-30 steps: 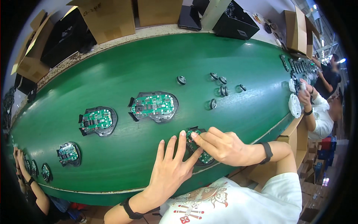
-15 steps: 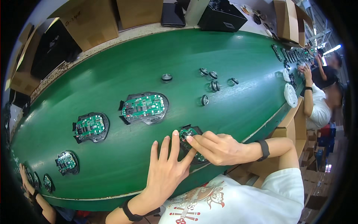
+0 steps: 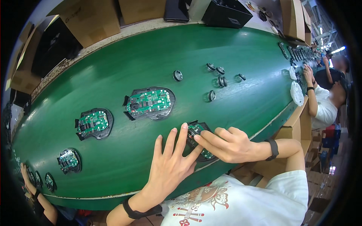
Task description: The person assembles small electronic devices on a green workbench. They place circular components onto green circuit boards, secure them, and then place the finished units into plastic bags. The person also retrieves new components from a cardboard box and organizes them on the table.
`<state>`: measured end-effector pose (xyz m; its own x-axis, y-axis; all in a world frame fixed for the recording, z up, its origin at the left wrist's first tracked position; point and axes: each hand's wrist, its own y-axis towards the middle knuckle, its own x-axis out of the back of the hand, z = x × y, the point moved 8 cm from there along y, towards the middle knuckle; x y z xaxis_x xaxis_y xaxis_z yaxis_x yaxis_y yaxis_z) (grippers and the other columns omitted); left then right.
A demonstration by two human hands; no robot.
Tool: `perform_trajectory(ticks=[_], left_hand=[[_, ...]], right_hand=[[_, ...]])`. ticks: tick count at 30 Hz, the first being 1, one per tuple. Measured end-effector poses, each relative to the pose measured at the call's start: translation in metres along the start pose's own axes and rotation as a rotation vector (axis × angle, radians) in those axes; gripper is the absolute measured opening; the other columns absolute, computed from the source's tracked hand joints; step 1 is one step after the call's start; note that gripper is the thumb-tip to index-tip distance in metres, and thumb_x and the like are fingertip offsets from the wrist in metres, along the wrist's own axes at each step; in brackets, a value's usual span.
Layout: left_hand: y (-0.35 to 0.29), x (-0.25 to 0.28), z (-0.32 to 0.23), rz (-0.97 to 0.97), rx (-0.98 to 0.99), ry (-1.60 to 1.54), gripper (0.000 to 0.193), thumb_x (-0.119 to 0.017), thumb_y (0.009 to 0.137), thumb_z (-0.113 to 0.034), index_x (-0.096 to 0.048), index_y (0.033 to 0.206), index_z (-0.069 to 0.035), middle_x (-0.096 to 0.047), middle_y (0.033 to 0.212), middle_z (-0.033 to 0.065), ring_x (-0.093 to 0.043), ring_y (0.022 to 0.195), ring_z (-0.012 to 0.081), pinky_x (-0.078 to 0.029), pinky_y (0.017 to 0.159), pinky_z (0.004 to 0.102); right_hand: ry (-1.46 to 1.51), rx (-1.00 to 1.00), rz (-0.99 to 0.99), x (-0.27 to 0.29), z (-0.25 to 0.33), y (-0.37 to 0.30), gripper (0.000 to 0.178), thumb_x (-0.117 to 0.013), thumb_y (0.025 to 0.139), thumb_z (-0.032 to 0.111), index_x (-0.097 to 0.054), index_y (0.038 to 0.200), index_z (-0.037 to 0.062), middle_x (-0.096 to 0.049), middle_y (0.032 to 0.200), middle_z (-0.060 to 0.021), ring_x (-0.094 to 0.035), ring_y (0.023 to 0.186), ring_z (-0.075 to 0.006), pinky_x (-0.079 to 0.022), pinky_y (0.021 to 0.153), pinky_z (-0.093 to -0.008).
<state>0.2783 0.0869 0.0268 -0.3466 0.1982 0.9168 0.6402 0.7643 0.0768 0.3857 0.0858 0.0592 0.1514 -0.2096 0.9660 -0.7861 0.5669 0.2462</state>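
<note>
At the near edge of the green table lies a black mouse base with a green circuit board (image 3: 206, 153), partly hidden by both hands. My left hand (image 3: 169, 164) is spread, its index fingertip and thumb resting against the base's left side. Over the board, my right hand (image 3: 230, 145) is closed in a pinch, its thumb and fingertips at a small dark part near the board's far end. What it holds, if anything, I cannot make out. A larger-looking mouse base (image 3: 150, 102) with its board lies farther left, and another mouse base (image 3: 94, 123) beyond it.
Several dark-rimmed scroll wheels (image 3: 222, 81) are scattered ahead, one wheel (image 3: 177, 75) apart from them. More bases (image 3: 69, 160) lie left, near another person's hand (image 3: 27, 179). Cardboard boxes (image 3: 92, 22) and a black bin (image 3: 227, 14) line the far edge. Another person (image 3: 323, 100) sits right.
The whole view has shifted slightly, and the lone scroll wheel now shows at a different tilt. Both hands stay at the same base, the right one still pinching over its board.
</note>
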Motion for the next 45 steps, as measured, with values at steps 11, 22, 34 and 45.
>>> perform_trajectory(ticks=[11, 22, 34, 45], left_hand=[[-0.019, 0.011, -0.003, 0.108, 0.052, 0.225, 0.062, -0.065, 0.079, -0.015, -0.055, 0.137, -0.033, -0.048, 0.109, 0.0117, -0.047, 0.094, 0.0264, -0.040, 0.103, 0.0573], [-0.020, 0.008, -0.002, 0.059, 0.020, 0.263, 0.058, -0.060, 0.083, -0.014, -0.054, 0.137, -0.037, -0.044, 0.142, 0.0182, -0.042, 0.122, 0.0330, -0.039, 0.104, 0.0581], [-0.013, 0.004, 0.002, 0.132, 0.021, 0.148, 0.060, -0.079, 0.071, -0.018, -0.062, 0.126, -0.036, -0.042, 0.144, 0.0231, -0.050, 0.119, 0.0374, -0.042, 0.101, 0.0555], [-0.011, 0.003, 0.004, 0.163, -0.005, 0.090, 0.062, -0.076, 0.074, -0.021, -0.058, 0.132, -0.034, -0.040, 0.144, 0.0264, -0.051, 0.117, 0.0382, -0.044, 0.097, 0.0557]], right_hand=[[0.485, -0.434, -0.035, 0.004, -0.042, -0.016, 0.027, -0.075, 0.072, 0.007, -0.073, 0.098, 0.0094, -0.061, 0.084, 0.0004, -0.057, 0.069, -0.0157, -0.046, 0.048, -0.0292], [0.637, -0.481, -0.064, -0.016, -0.023, -0.028, 0.023, -0.084, 0.067, 0.011, -0.074, 0.088, 0.0104, -0.061, 0.081, 0.0010, -0.055, 0.069, -0.0154, -0.043, 0.046, -0.0272], [0.641, -0.356, -0.131, -0.016, -0.018, -0.023, 0.017, -0.078, 0.070, 0.006, -0.072, 0.086, 0.0051, -0.060, 0.079, 0.0010, -0.054, 0.069, -0.0134, -0.040, 0.038, -0.0261], [0.627, -0.322, -0.113, -0.017, -0.021, -0.021, 0.016, -0.081, 0.069, 0.008, -0.075, 0.084, 0.0082, -0.064, 0.079, 0.0022, -0.053, 0.064, -0.0123, -0.040, 0.038, -0.0257]])
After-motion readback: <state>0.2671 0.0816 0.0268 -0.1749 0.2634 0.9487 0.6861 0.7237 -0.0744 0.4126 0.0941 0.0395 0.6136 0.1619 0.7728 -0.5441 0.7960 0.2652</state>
